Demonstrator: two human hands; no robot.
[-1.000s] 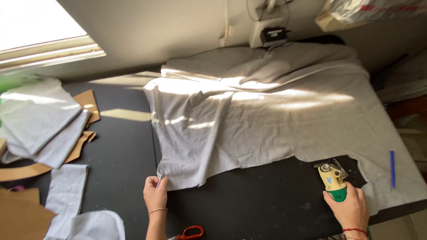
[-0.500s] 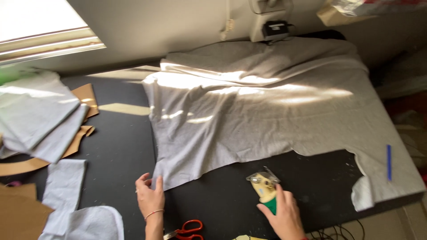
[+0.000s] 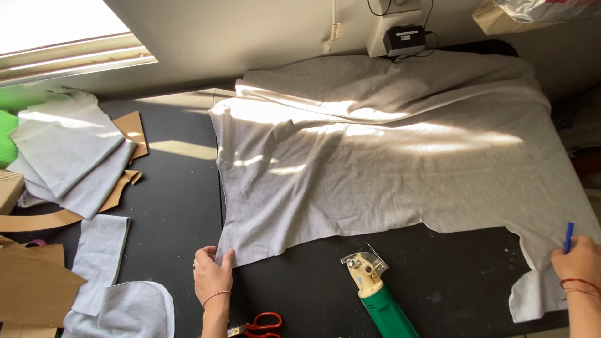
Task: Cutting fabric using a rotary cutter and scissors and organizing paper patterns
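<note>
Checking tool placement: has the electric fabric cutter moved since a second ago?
Yes. The electric fabric cutter went from the grey fabric's right notch leftward, below its middle edge.

A large, wrinkled grey cloth [image 3: 375, 156] lies spread flat across the dark table, its near edge cut unevenly.

Window glare — sunlit streaks, sharp.

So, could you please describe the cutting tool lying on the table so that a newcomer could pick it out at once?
Start from the large grey fabric sheet spread over the black table and follow its cut near edge. Just below that edge, between the left hand and right hand, lies the handheld cutter. Unlike the red-handled scissors nearby, it has a cream body, metal head and green handle.
</note>
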